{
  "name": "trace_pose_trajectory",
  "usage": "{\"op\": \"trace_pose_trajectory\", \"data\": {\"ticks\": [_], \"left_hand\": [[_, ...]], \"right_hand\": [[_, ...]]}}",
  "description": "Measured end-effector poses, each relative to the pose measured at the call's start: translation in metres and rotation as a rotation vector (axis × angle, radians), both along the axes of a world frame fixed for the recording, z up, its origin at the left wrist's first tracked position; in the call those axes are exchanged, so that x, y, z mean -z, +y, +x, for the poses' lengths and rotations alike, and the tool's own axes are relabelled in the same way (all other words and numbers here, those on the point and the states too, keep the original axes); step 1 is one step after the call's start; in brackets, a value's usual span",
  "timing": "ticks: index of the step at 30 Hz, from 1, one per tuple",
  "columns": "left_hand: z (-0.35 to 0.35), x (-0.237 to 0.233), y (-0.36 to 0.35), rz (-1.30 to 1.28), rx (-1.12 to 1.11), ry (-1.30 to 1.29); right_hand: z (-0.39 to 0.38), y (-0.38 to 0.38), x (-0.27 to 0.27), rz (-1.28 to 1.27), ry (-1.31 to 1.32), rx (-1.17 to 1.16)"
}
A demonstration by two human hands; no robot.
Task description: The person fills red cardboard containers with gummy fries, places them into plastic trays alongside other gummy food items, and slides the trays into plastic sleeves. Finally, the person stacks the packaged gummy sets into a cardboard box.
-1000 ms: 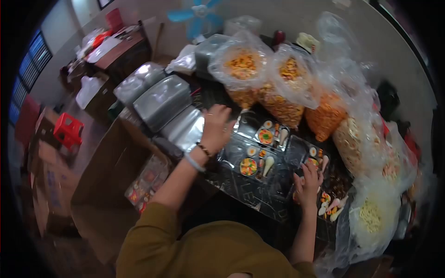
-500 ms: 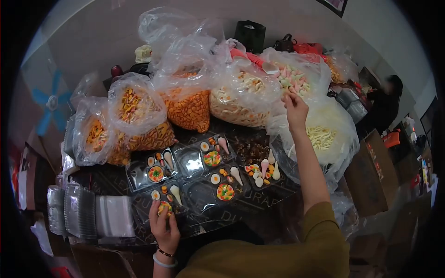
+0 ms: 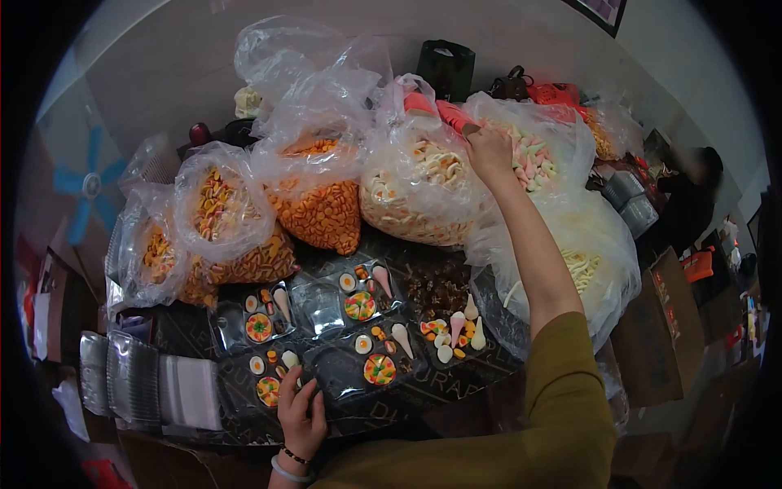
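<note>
My right hand (image 3: 490,153) is at the near end of a stack of red paper cups (image 3: 450,115), its fingers closed at the rim and partly hidden. It is above a bag of pink and pale twisted marshmallow-like sweets (image 3: 533,159). My left hand (image 3: 301,414) rests at the front-left clear tray (image 3: 239,391), fingers apart and holding nothing. That tray holds an egg-shaped sweet (image 3: 257,364), a round pizza-like gummy (image 3: 269,391) and a cone-shaped sweet (image 3: 291,359). Similar sets lie in the neighbouring trays, and a loose heap of sweets (image 3: 453,332) sits to their right.
Along the back stand open plastic bags of orange sweets (image 3: 322,208), white ring-like sweets (image 3: 423,187) and pale yellow sticks (image 3: 580,269). Stacked clear trays (image 3: 133,379) fill the left edge. Cardboard boxes (image 3: 656,330) and a person in dark clothing (image 3: 692,196) are at right.
My right hand has moved left and up from beside the marshmallow-like sweets to the red cups. My left hand has slid slightly right and down, with its fingers still apart. The view has shifted slightly.
</note>
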State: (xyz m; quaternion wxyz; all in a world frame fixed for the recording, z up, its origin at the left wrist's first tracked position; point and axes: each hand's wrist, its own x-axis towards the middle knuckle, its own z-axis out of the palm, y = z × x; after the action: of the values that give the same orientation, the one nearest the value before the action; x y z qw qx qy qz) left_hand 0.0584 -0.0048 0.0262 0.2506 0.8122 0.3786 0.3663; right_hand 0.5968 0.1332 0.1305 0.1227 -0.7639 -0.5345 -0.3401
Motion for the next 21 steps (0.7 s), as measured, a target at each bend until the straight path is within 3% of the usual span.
{"op": "trace_pose_trajectory", "data": {"ticks": [3, 6, 9, 12, 15, 18, 21], "left_hand": [[0.007, -0.001, -0.001, -0.013, 0.018, -0.01], [0.014, 0.002, -0.002, -0.016, 0.037, -0.001], [0.021, 0.003, -0.004, -0.035, 0.06, 0.009], [0.026, 0.001, -0.005, -0.049, 0.069, -0.006], [0.028, 0.0, -0.004, -0.068, 0.061, -0.01], [0.027, -0.003, -0.002, -0.103, 0.03, -0.013], [0.024, -0.004, 0.005, -0.118, -0.009, -0.009]], "right_hand": [[-0.008, -0.008, 0.0, 0.354, 0.02, -0.18], [0.007, -0.003, -0.004, 0.443, 0.01, -0.113], [0.018, -0.002, -0.012, 0.241, 0.156, -0.019], [0.018, 0.019, -0.031, -0.038, 0.101, 0.043], [0.026, 0.042, -0.046, -0.313, 0.098, -0.045], [0.048, 0.064, -0.047, -0.518, 0.356, -0.097], [0.08, 0.072, -0.019, -0.315, 0.497, -0.157]]}}
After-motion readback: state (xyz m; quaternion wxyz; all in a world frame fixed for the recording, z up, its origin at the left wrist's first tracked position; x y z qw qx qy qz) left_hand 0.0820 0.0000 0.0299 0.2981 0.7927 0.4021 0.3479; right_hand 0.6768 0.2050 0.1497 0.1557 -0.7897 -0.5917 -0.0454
